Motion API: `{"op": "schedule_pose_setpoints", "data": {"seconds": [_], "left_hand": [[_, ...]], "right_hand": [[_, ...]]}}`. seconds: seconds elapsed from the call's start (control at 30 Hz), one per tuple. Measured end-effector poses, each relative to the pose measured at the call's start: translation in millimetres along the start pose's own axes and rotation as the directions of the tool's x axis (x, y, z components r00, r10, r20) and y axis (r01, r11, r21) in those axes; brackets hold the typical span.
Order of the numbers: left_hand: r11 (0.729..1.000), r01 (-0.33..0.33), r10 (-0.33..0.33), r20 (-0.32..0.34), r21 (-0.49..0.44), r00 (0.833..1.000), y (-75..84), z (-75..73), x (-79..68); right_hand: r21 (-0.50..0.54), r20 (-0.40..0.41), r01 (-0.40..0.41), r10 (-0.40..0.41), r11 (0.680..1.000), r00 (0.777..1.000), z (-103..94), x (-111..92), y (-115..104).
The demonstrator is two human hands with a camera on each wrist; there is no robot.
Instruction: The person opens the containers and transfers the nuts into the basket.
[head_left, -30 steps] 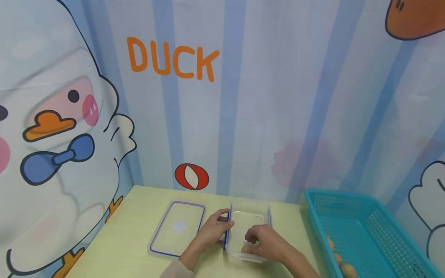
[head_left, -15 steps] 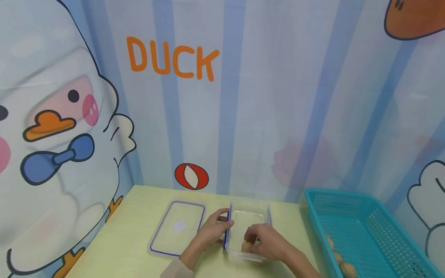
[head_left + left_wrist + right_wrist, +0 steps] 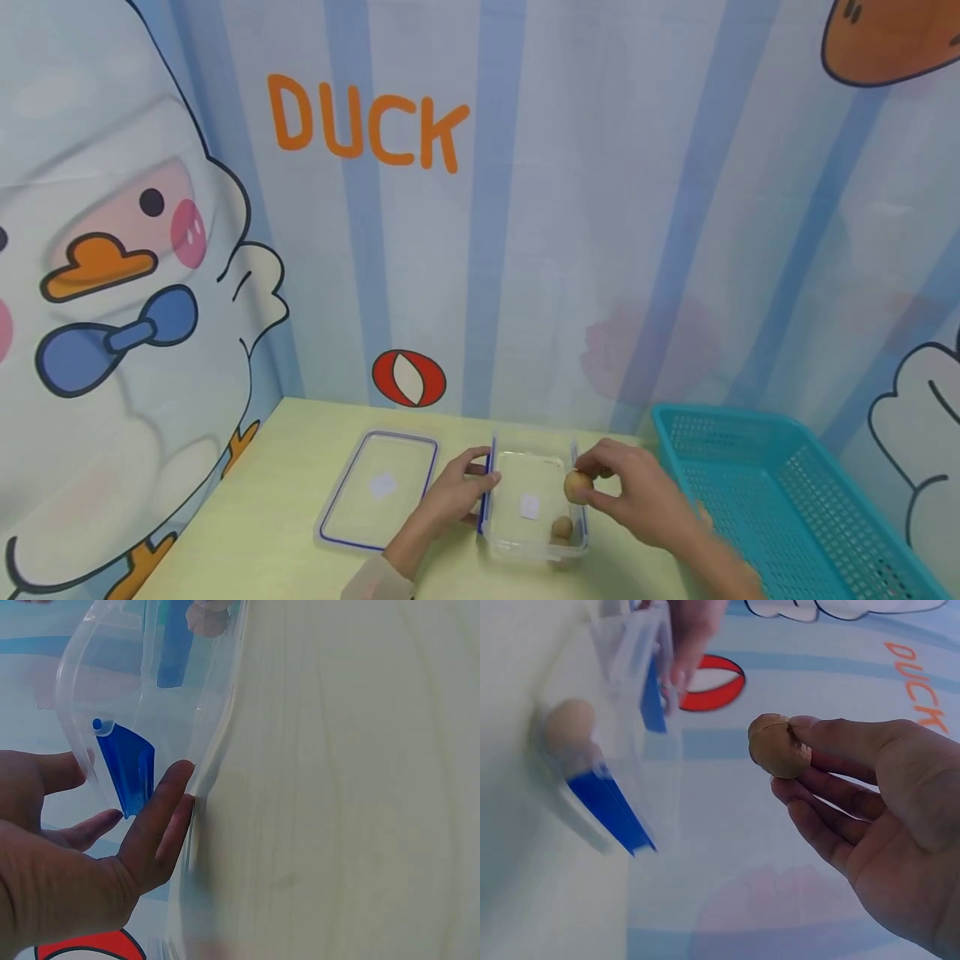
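Observation:
A clear plastic food container (image 3: 517, 546) with blue side clips stands uncovered on the table. My left hand (image 3: 456, 492) grips its left wall, thumb over the rim and fingers outside beside a blue clip (image 3: 129, 769). At the container's right rim, my right hand (image 3: 633, 492) pinches a round tan walnut (image 3: 778, 745) between thumb and fingers, its seam showing in the right wrist view. Inside, in the front right corner, lies a walnut (image 3: 562, 527); another brown shape shows just below it through the wall. A white paper label (image 3: 529, 506) shows at the container's bottom.
The container's flat lid (image 3: 352, 517), with a blue seal, lies on the pale yellow table (image 3: 270, 500) to the left. A turquoise basket (image 3: 671, 442) stands at the right, a walnut (image 3: 703, 512) partly visible inside behind my forearm. A duck-print curtain (image 3: 570, 208) hangs behind.
My right hand has risen from inside the container and moved right to its rim, holding a walnut. Walnuts now show in the front right corner. The left hand keeps its grip.

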State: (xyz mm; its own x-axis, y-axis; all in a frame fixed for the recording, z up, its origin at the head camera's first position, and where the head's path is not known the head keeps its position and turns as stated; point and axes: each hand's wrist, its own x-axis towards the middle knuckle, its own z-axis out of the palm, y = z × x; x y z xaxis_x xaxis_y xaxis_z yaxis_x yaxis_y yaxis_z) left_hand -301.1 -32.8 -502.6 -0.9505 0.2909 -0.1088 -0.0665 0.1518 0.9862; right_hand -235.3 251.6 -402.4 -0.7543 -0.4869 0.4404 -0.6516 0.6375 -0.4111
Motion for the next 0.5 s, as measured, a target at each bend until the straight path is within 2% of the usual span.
{"op": "schedule_pose_setpoints", "data": {"seconds": [0.13, 0.23, 0.37, 0.5], "left_hand": [[1.000, 0.009, -0.009, 0.000, -0.003, 1.000, 1.0, 0.8, -1.0], [1.000, 0.009, -0.009, 0.003, -0.003, 1.000, 2.9, 1.5, -2.1], [1.000, -0.003, 0.003, 0.003, -0.006, 1.000, 4.7, 1.2, -3.2], [1.000, -0.009, 0.009, -0.001, -0.001, 1.000, 5.4, 0.4, -4.3]], "right_hand": [[-0.077, -0.100, -0.033, 0.025, 0.996, 0.995, -29.6, -20, 6], [-0.131, -0.141, -0.135, 0.117, 0.982, 0.983, -51.1, -39, 13], [-0.165, -0.154, -0.295, 0.271, 0.941, 0.950, -73.7, -61, 29], [-0.185, -0.175, -0.389, 0.360, 0.902, 0.917, -85.1, -80, 52]]}}
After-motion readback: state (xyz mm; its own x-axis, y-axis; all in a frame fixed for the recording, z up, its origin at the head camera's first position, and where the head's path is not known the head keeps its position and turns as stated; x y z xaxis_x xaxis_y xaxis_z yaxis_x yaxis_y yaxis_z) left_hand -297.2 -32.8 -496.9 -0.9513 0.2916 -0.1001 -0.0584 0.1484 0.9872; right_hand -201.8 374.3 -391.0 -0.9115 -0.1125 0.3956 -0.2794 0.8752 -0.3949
